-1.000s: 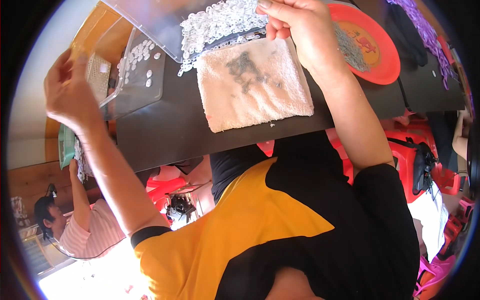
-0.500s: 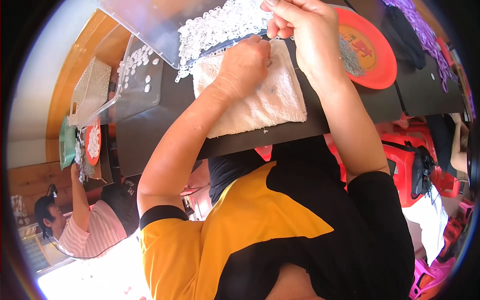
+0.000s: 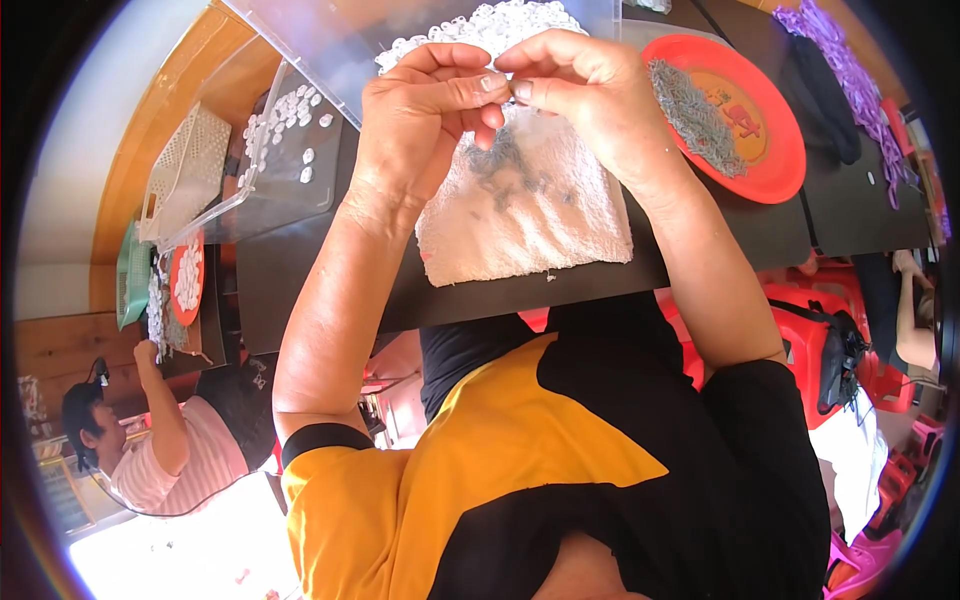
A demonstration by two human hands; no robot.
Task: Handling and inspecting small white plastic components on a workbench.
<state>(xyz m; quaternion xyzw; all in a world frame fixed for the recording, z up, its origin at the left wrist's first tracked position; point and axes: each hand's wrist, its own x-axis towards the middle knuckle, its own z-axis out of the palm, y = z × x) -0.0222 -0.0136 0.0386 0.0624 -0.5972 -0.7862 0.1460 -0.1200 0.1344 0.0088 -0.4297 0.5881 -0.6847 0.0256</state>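
My left hand (image 3: pixel 425 115) and my right hand (image 3: pixel 590 95) meet fingertip to fingertip above a pale towel (image 3: pixel 530 235). Both are closed in a pinch, thumb against finger. Whatever sits between the fingertips is too small to make out. A patch of small dark grey pieces (image 3: pixel 497 170) lies on the towel below them. Just beyond my hands, a clear plastic bin (image 3: pixel 300 45) holds a heap of small white ring-shaped pieces (image 3: pixel 520 22). To the right of my right hand, a red plate (image 3: pixel 780 140) carries a pile of small grey pieces (image 3: pixel 700 120).
A second clear bin (image 3: pixel 300 205) with scattered white pieces stands to the left, beside a white perforated basket (image 3: pixel 185 165). Purple strands (image 3: pixel 830 75) and a dark cloth (image 3: pixel 822 100) lie at the far right. Another person (image 3: pixel 170 450) works at the left; red stools (image 3: pixel 800 330) stand right.
My left hand has lifted off the towel and now meets my right hand, which came lower and left. Both have turned into a pinch. The grey patch on the towel is uncovered.
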